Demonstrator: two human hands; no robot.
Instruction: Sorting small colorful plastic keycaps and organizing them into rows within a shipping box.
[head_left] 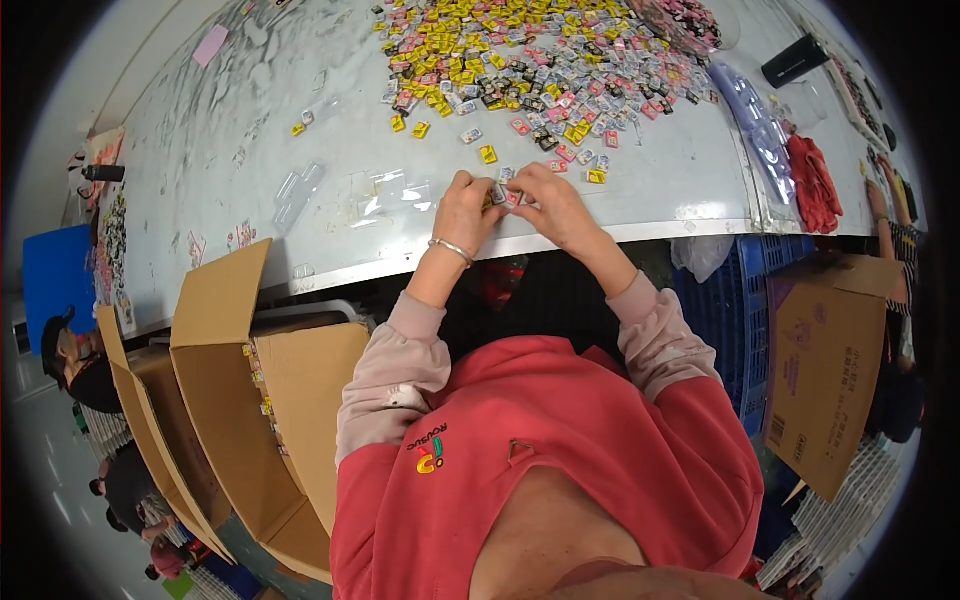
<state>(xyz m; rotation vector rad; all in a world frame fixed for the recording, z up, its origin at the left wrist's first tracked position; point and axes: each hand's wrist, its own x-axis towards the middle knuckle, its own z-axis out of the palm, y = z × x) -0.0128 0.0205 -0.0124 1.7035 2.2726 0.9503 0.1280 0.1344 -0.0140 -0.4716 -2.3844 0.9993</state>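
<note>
At the near edge of the marbled white table, my left hand (464, 212) and my right hand (556, 208) meet with their fingertips close together. Pinched between them are a few small packets (511, 199), pink and whitish, with a bit of yellow by the left fingers. My fingers partly cover them, so their exact number is hidden. Just beyond my hands lies a yellow packet (488, 155), and another yellow packet (597, 177) rests to the right of my right hand. A large spread of loose packets (540, 85) in yellow, pink, black and white covers the table further off.
Clear plastic blister trays (392, 195) lie left of my hands. At right are stacked clear plastic trays (752, 125), a red cloth item (813, 185) and a black cylinder (795, 61). Open cardboard boxes (215, 400) flank me on the left; another carton (825, 370) stands right beside blue crates (735, 320).
</note>
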